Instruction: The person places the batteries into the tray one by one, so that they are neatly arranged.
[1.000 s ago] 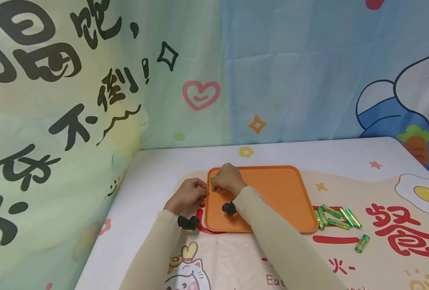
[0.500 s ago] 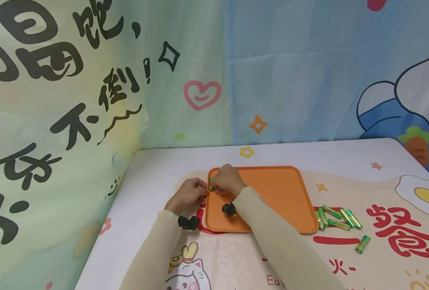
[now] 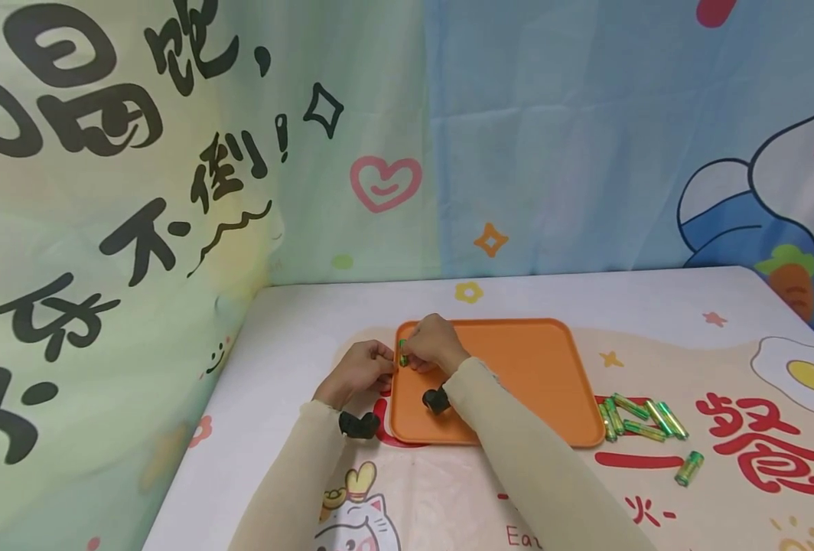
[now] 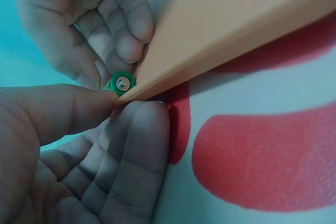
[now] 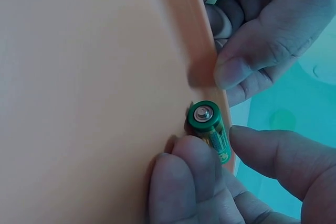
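An orange tray [image 3: 510, 383] lies on the table. My left hand [image 3: 359, 373] is at its left side, pinching the rim between thumb [image 4: 79, 106] and fingers. Inside that rim, my right hand [image 3: 436, 343] holds a green and gold battery [image 5: 210, 129] between its thumb and fingertips. The battery's metal button end [image 4: 123, 83] faces the left hand in the left wrist view. In the right wrist view it lies close along the tray wall [image 5: 202, 30], its lower part partly behind the fingers.
Several similar green batteries [image 3: 644, 431] lie loosely grouped at the tray's right edge. One more battery [image 3: 689, 468] lies apart, nearer the front. A printed cloth [image 3: 758, 451] covers the table, and a patterned curtain [image 3: 558, 153] hangs behind.
The battery shifts slightly left toward the rim, then slightly back, with the right fingers on it. My left hand stays at the rim. The head view shifts a little.
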### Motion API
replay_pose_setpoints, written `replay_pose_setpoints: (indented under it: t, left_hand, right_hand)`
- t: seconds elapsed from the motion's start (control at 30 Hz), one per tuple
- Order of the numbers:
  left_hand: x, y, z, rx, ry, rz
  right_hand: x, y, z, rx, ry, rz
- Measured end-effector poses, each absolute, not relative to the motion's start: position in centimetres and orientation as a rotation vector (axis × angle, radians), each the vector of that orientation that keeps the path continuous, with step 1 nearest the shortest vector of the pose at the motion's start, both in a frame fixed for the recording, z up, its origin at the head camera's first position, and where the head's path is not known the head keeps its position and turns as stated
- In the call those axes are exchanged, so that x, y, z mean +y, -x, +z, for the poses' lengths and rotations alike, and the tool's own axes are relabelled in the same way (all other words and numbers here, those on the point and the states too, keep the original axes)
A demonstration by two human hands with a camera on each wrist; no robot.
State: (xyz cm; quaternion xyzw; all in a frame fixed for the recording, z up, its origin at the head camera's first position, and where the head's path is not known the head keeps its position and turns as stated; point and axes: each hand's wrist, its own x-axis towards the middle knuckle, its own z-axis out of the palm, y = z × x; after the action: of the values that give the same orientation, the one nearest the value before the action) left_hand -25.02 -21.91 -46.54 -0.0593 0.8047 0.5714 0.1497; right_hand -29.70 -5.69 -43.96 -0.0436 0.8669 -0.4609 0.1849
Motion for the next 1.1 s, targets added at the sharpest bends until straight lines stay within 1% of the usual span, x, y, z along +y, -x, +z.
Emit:
replay_pose_setpoints:
  t: [0.33,0.57,0.87,1.1]
  left_hand:
    - [-21.5,25.0,-46.4,2.332,0.163,1.603]
    - [-21.8,24.7,-46.4,2.358,0.159,1.567]
    - [-21.5,24.7,-46.8,2.345,0.139,1.55]
    - [-21.9,24.5,-46.6,2.369,0.158,1.524]
  right_hand:
    - [-3.9,29.7,-43.7,2.436,0.102,-1.366]
    - [-1.0,29.5,-42.5,2.463,0.178,-1.349]
    - [6.1,28.9,-40.2,2.502,0.182,-1.267]
    - [12.2,27.5,-38.3,2.582,0.167,-1.199]
